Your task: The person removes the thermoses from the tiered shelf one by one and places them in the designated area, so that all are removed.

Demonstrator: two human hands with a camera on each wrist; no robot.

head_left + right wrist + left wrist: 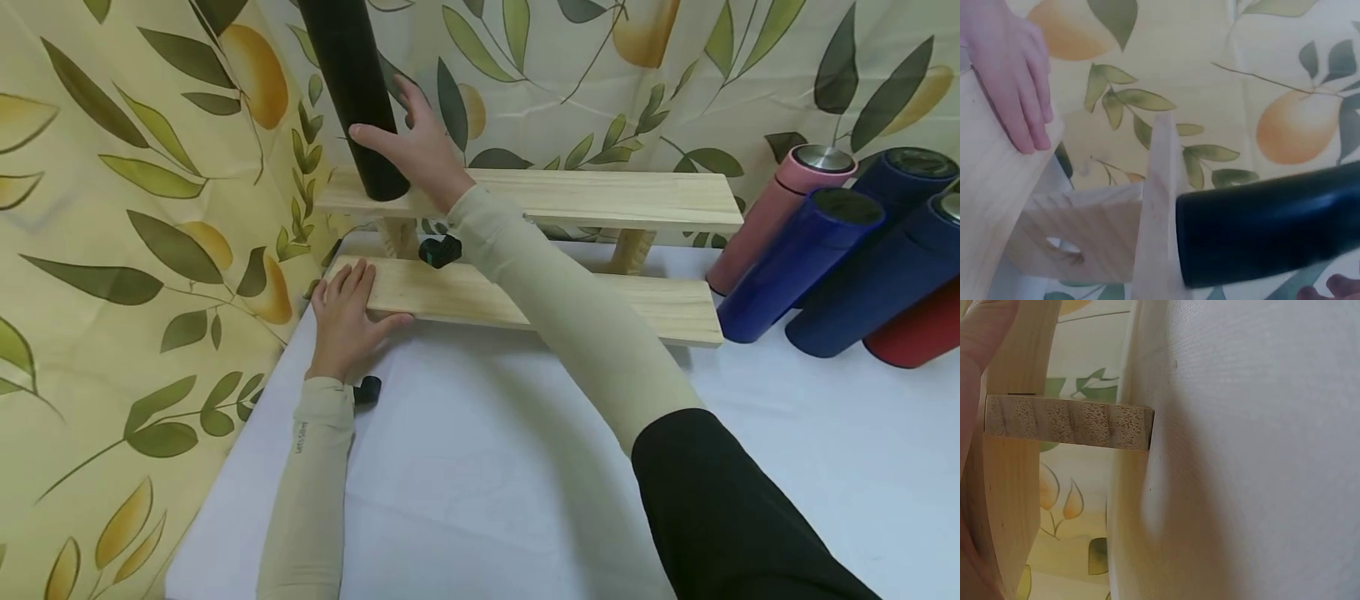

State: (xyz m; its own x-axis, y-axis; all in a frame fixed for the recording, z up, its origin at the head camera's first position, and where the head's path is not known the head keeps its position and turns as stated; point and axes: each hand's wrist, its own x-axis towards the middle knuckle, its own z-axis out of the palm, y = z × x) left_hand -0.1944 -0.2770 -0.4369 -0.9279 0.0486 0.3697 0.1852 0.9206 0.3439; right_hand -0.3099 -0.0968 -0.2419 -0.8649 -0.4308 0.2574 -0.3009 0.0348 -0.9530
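A tall black bottle stands at the left end of the upper board of a two-step wooden rack. Around its right side is my right hand, thumb across the bottle's front and fingers spread loosely. In the right wrist view, fingertips show just apart from the black bottle. My left hand rests on the left end of the lower board, its thumb along the front edge. The right wrist view shows those fingers lying straight over the board's end.
At the right of the rack stand a pink bottle, a bright blue bottle, two dark blue bottles and a red bottle. A leaf-patterned cloth hangs behind and left of the white table.
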